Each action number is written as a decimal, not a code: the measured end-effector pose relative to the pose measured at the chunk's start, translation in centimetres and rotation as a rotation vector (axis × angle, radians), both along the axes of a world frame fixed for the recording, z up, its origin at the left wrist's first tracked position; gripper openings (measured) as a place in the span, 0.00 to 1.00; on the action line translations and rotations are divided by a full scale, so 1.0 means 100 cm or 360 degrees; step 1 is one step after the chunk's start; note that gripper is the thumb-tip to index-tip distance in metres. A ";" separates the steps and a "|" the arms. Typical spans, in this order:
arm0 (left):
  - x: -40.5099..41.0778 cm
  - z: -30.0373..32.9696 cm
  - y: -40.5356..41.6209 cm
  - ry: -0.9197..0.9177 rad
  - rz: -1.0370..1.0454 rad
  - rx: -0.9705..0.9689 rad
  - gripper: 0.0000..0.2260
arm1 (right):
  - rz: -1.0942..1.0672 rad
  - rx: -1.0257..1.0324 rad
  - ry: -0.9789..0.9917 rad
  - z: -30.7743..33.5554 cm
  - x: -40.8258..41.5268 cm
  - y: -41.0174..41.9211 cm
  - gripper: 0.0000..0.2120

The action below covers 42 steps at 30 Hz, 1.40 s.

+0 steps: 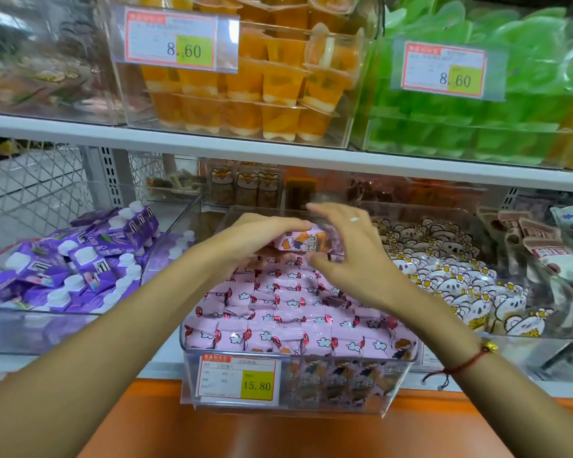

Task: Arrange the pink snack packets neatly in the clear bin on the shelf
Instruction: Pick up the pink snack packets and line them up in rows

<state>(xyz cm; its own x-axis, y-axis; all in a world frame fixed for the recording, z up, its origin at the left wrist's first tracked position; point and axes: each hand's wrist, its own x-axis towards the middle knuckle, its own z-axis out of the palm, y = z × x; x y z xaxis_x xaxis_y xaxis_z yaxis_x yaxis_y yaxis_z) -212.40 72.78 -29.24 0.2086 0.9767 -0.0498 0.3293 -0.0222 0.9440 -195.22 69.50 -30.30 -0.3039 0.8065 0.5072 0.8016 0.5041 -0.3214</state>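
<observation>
A clear bin [397, 385] on the lower shelf is packed with rows of pink snack packets [278, 312] printed with clouds and red balloons. Above the bin's rear half, my left hand [262, 236] grips a small bunch of pink packets [306, 242] from the left, fingers curled over the top. My right hand [351, 249] meets the same bunch from the right, thumb under it and fingers spread above it. The packets beneath my hands are hidden.
A clear bin of purple pouches [80, 259] stands to the left, and a bin of white cartoon packets [454, 279] to the right. Orange jelly cups [262, 87] and green ones [477, 110] fill the shelf above. A price tag [237, 378] hangs on the bin's front. An orange ledge [278, 431] runs below.
</observation>
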 end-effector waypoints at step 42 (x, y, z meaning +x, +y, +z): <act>0.006 -0.041 0.019 0.1304 -0.0434 0.0719 0.18 | -0.0111 -0.0459 -0.0715 0.001 0.017 0.055 0.08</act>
